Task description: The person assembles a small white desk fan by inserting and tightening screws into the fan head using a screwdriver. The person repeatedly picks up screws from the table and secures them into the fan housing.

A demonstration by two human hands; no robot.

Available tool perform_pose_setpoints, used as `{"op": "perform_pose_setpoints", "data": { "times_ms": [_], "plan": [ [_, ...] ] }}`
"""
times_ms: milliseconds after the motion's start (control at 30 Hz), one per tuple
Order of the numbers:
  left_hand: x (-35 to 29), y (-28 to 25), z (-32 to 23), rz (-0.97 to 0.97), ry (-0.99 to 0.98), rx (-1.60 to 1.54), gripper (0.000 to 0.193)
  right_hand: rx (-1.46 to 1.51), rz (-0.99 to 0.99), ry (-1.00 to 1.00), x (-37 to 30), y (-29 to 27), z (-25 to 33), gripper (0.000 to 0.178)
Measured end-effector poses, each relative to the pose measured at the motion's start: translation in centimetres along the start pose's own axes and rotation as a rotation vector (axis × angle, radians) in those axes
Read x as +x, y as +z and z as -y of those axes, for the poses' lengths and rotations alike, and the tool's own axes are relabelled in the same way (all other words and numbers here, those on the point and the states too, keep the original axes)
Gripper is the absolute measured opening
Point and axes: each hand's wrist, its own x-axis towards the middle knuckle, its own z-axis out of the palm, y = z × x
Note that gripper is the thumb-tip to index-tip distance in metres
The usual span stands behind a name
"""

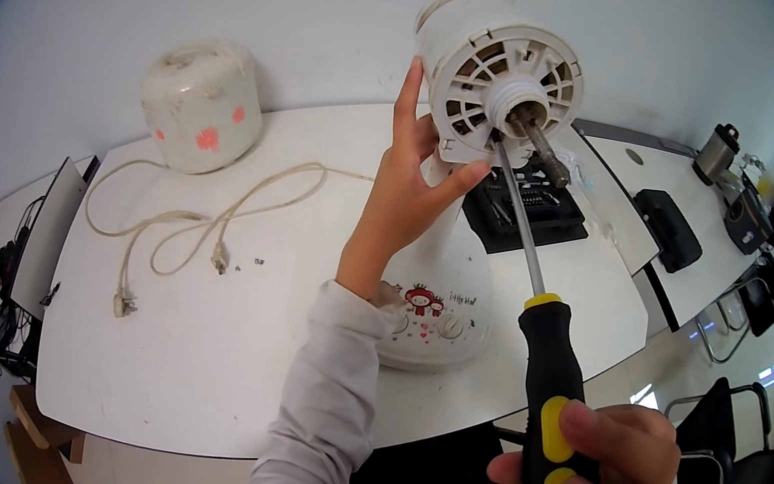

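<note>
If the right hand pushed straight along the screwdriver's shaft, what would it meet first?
Through the screwdriver, the white fan motor housing, just below its threaded collar; the tip seems to touch there, though depth is unclear.

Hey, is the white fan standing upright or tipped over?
Upright: the fan's base rests on the table, with its stem and motor housing above.

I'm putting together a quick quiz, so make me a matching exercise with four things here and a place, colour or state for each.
Things
1. Screwdriver
2. Fan
3. Rounded appliance
4. Tool tray

Descriptions
A. White with pink patches
B. Held by the left hand
C. Black, lying on the table
D. In the right hand

Pairs: 1-D, 2-B, 3-A, 4-C
</note>
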Motion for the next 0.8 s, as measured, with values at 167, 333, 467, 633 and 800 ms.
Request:
{"op": "perform_pose_setpoints", "data": {
  "times_ms": [167, 333, 467, 633, 800],
  "plan": [
    [-0.1, -0.9, -1.3, 0.025, -0.016, 0.126, 0.096, 0.052, -0.136, 0.099, -0.4, 1.0, 0.3, 0.064],
    [-0.2, -2.1, -5.6, 0.007, -0.038, 0.505, 0.087, 0.062, -0.219, 0.215, -0.5, 1.1, 1.2, 0.062],
    [-0.4, -1.9, -8.3, -0.012, 0.1, 0.569, 0.087, 0.135, -0.201, 0.29, -0.9, 1.1, 1.5, 0.06],
    [0.0, -0.8, -8.5, 0.039, 0.295, 0.704, 0.091, 0.015, -0.152, 0.23, 0.9, 0.9, 1.4, 0.055],
    [0.3, -0.5, -7.4, 0.022, 0.307, 0.785, 0.098, 0.118, -0.392, 0.255, -0.3, 3.1, 0.9, 0.048]
  ]
}}
